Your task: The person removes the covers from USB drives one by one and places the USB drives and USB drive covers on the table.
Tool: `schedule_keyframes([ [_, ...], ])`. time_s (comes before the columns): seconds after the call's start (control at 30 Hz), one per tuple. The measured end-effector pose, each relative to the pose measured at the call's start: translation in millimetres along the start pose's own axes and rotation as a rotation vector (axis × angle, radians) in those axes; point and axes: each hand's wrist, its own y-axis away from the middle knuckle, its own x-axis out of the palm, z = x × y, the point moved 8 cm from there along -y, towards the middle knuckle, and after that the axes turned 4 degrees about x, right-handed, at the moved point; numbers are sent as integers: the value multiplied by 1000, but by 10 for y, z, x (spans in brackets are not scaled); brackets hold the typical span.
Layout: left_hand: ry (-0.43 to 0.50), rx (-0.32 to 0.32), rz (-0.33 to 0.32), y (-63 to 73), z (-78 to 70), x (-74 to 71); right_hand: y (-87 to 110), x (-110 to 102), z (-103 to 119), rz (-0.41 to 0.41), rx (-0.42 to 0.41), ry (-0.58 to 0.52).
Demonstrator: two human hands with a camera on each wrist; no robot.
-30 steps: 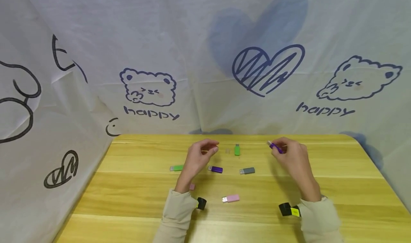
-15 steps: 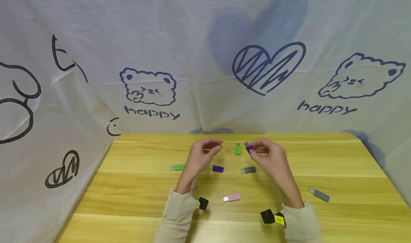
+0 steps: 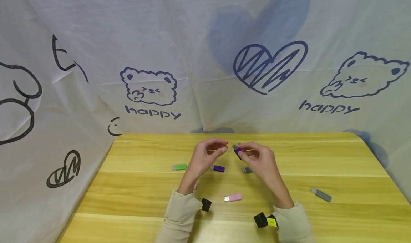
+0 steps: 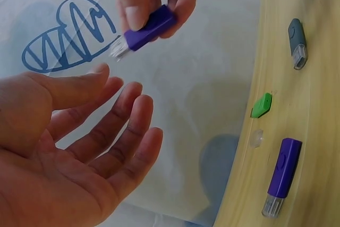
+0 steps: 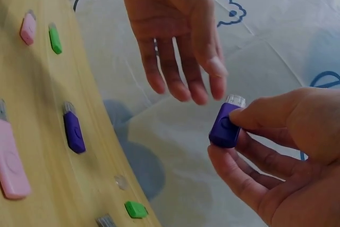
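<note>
My right hand [image 3: 261, 159] pinches a purple USB stick [image 5: 224, 126] between thumb and fingers, above the far part of the table. A clear cap [image 4: 119, 49] covers the stick's plug end, which points toward my left hand [image 3: 207, 153]. That left hand has its fingers spread and slightly bent, holding nothing, a small gap from the cap. Beneath the hands, a second purple USB stick [image 4: 285, 168] lies on the table, its clear cap on. Close to it are a loose clear cap [image 4: 256, 138] and a green USB stick [image 5: 136, 209], mostly hidden in the head view.
On the wooden table [image 3: 128, 203] lie a green USB stick [image 3: 179, 167] at left, a pink one [image 3: 233, 197] in front, a grey one [image 3: 246, 170] under my right hand and another grey one [image 3: 321, 195] at right. A white printed cloth [image 3: 199, 57] hangs behind.
My right hand has carried the purple USB stick leftward, close to the left hand. The left hand has shifted slightly right. The grey stick at right has come into view from behind the right arm.
</note>
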Motion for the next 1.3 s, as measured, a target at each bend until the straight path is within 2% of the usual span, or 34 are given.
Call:
schedule_keyframes([
  [0.17,55,10,-2,-15,-26,35,9,68,35,13,-44,-1],
  [0.4,98,13,-21,-24,-34,58,33,93,83,-16,-119,42],
  [0.53,93,-1,-29,-24,-29,54,36,100,86,-17,-106,48],
  [0.87,125,-10,-55,-13,-18,-4,27,123,119,29,-89,-29],
  [1.3,145,-46,-60,8,2,-39,39,121,119,53,-91,-8],
])
